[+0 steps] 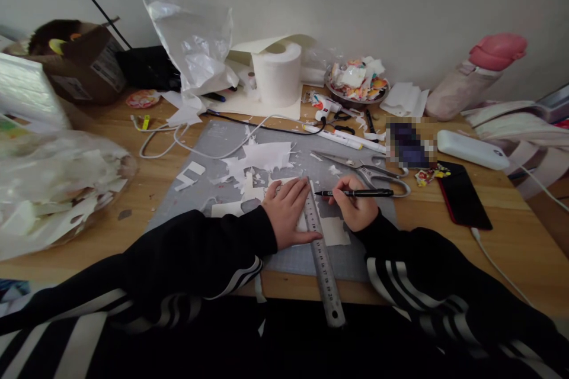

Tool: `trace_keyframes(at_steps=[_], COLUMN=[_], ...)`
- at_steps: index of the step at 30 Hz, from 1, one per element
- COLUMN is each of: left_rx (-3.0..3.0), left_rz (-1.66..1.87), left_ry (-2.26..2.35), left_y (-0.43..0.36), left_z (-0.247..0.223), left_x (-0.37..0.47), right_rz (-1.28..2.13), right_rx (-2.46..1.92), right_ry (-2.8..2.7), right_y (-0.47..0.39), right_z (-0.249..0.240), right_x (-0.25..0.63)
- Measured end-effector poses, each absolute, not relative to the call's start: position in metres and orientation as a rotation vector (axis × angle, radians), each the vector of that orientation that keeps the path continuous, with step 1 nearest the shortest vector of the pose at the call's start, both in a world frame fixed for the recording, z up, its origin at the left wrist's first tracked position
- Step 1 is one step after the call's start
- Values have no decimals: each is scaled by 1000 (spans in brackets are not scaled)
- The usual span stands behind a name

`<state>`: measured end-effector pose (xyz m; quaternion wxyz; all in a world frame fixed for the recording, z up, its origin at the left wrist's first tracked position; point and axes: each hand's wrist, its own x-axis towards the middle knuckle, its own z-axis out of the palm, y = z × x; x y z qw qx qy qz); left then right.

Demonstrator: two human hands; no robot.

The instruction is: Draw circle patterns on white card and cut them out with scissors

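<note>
My left hand [288, 211] lies flat with its fingers stretched over white paper and the left edge of a metal ruler [326, 284]. The ruler runs toward me, its near end past the table's edge. A black pen [371, 193] is gripped in my right hand [355, 204], its tip pointing left beside the ruler's upper part. Under the hands a piece of white paper [335, 231] rests on the grey cutting mat [213, 148]. Torn white scraps [267, 157] lie just beyond my left hand. Large scissors [368, 170] lie behind my right hand.
Behind the mat stand a paper roll [278, 77], a bowl of scraps [358, 83] and a pink-capped bottle [475, 77]. Markers [342, 137] and a white cable [200, 154] cross the mat's back. A plastic bag [66, 183] is at left, a phone [464, 195] at right.
</note>
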<state>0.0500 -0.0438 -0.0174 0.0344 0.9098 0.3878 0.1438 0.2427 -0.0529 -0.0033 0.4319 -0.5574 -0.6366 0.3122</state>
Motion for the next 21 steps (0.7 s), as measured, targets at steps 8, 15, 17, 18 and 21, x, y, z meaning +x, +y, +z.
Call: trace_keyframes(at_steps=[8,15,17,18,21], left_rx=[2790,2798,2807,2809,2804], left_rz=[415,431,421,415,403], left_ry=[1198,1208,1194,1194,1201], left_y=[-44,-44,-45,-45,-45], left_z=[-18,-17,-16,-15,-14], left_x=[51,51,51,51,50], right_rz=[770,771,766,763,760], right_rx=[-1416,-1428,-1416,-1413,-1420], right_ry=[-1595,-1595,-1597,-1595,-1591], right_y=[-53,-54,-55,-55,-54], right_z=[-1,1,1,1,0], right_x=[242,240,240,240,240])
